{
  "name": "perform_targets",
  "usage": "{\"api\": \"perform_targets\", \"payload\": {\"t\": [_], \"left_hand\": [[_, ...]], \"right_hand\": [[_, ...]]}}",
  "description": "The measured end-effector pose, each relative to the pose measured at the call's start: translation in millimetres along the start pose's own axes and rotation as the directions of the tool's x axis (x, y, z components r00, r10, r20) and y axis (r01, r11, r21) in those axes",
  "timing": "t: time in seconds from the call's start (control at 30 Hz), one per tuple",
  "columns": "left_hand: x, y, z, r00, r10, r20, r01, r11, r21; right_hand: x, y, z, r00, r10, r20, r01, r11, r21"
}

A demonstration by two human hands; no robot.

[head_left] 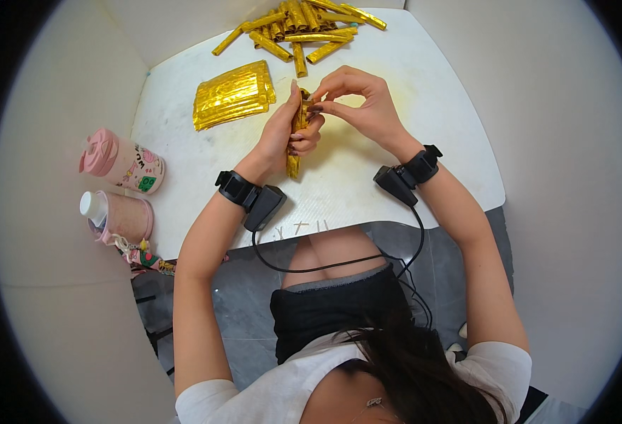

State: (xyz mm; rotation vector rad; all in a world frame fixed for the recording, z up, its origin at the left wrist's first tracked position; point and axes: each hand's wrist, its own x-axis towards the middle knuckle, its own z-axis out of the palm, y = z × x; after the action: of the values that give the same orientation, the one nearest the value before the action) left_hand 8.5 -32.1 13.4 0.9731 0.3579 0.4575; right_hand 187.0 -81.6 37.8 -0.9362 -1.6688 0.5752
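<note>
My left hand (288, 134) is closed around a narrow gold foil tube (293, 166), whose lower end sticks out below the fingers. At the tube's upper end, my right hand (360, 106) bends in from the right, with thumb and fingertips pinched at its edge. Whether those fingertips also hold some small piece is too fine to make out. Left of my hands lies a stack of flat, ribbed gold foil pieces (230, 97). Farther back, many similar gold tubes (297, 35) are heaped loosely.
Along the white table's (396, 184) left edge stand a pink lidded tumbler (138, 166) and a pink container (133, 219) holding a white-capped bottle (93, 205). A patterned strap (155, 263) hangs nearby. A black cable (318, 270) joins my two wrist devices. Pale walls flank the table.
</note>
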Motion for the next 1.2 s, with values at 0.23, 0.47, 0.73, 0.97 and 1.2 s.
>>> {"api": "perform_targets", "payload": {"t": [0.23,0.47,0.73,0.97,1.2], "left_hand": [[1.2,-1.6,-2.3,0.999,0.007,0.043,-0.006,0.999,-0.034],[2.4,0.3,4.9,0.995,0.065,-0.072,-0.046,0.969,0.241],[1.5,0.8,5.0,0.972,0.161,-0.169,-0.081,0.912,0.402],[2.1,1.0,11.0,0.964,0.136,-0.227,-0.009,0.875,0.485],[-0.9,2.6,15.1,0.968,0.172,-0.180,-0.056,0.855,0.515]], "right_hand": [[-0.1,-2.7,0.8,0.999,-0.025,-0.037,0.023,0.999,-0.045],[-0.9,0.9,-0.2,0.991,0.091,-0.101,-0.094,0.995,-0.027],[-0.2,2.8,0.3,0.990,0.095,-0.106,-0.106,0.988,-0.113],[-1.6,13.0,-1.2,0.995,-0.021,-0.096,-0.012,0.943,-0.333],[-1.2,2.6,0.5,0.982,0.086,-0.166,-0.112,0.981,-0.157]]}}
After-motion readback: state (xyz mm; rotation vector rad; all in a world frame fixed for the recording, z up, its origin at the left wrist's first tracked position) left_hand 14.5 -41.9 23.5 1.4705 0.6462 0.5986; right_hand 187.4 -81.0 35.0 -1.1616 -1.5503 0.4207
